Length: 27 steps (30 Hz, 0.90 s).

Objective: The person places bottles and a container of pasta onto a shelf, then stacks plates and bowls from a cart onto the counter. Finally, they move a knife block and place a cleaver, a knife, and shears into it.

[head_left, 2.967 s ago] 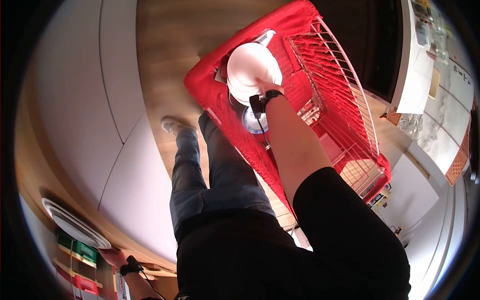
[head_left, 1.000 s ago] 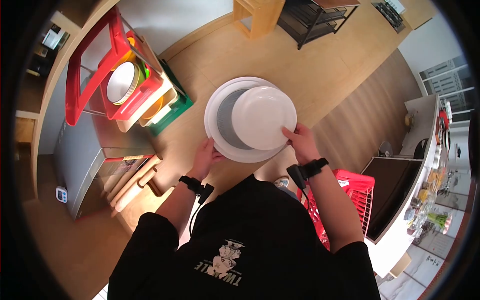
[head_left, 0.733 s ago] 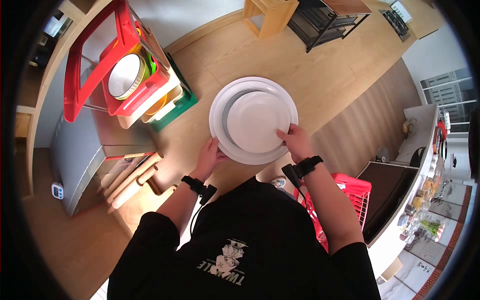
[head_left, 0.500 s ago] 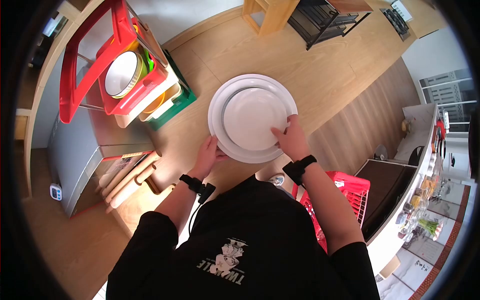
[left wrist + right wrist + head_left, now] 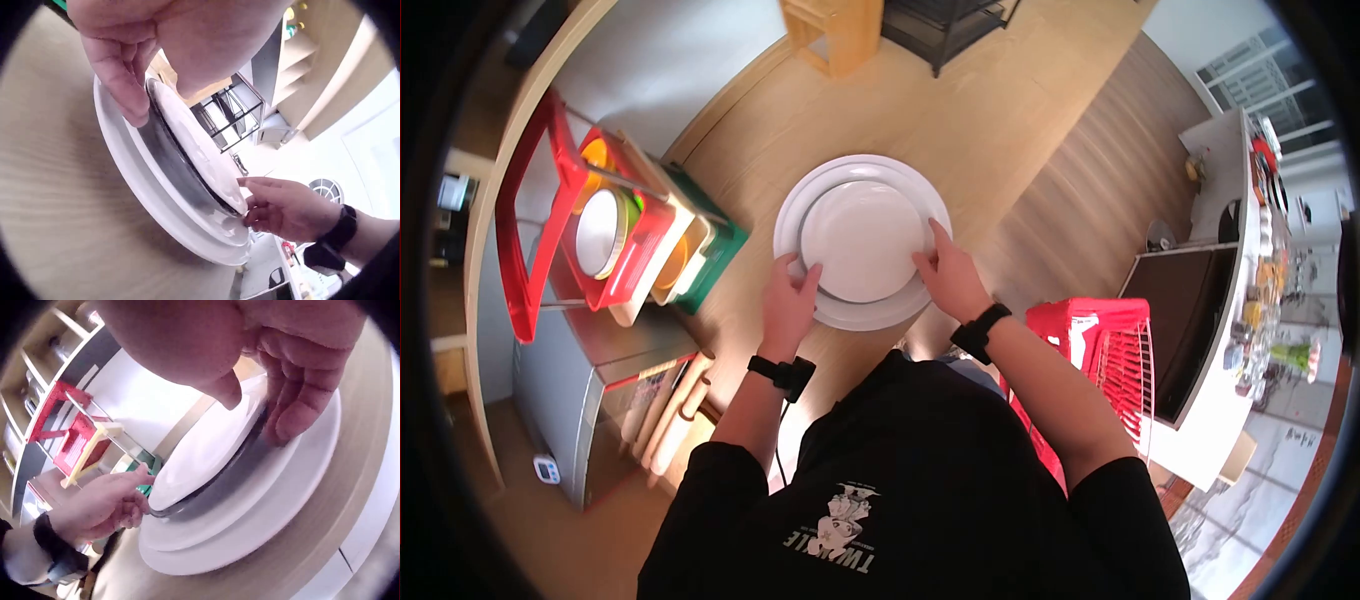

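Note:
A round white plate lies on top of a stack in the middle of the wooden counter. Under it, the wrist views show a grey layer with a dark edge. Wider white plates form the bottom of the stack, their rims showing all round. My left hand grips the top plate's near left edge, thumb on the upper side. Across from it, my right hand pinches the right edge, thumb above and fingers down along its side.
Left of the stack stands a tiered rack of red, cream and green trays holding bowls. Nearer lie a grey box and wooden rolling pins. A red shopping cart stands at the right, beside a dark-topped unit.
My right hand has brought the white plate from the cart and lowered it onto the larger plate. My left hand has shifted from the large plate's rim to the top plate's edge.

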Each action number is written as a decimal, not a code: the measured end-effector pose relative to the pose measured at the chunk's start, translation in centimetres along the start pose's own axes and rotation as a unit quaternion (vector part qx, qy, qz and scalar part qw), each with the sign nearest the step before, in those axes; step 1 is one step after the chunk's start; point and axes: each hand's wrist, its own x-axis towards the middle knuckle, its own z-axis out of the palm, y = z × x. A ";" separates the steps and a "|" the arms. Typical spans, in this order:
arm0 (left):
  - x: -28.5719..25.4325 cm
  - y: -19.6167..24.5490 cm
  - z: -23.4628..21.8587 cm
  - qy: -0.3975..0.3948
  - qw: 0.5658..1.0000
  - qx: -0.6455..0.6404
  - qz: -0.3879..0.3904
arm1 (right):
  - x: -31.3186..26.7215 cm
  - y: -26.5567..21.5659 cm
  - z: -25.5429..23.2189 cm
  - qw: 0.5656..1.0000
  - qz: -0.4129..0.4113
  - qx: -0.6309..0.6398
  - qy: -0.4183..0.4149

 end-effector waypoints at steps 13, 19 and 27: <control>2.0 -3.4 2.3 -0.018 0.993 -0.094 -0.063 | -25.0 22.4 -8.1 0.923 0.319 0.030 0.212; 2.6 -4.2 1.6 -0.024 0.999 -0.015 -0.024 | -36.6 29.3 -5.9 0.860 0.428 0.046 0.276; 0.0 -7.2 -1.1 0.157 0.929 0.318 0.108 | -41.0 34.0 -9.8 0.792 0.524 0.070 0.305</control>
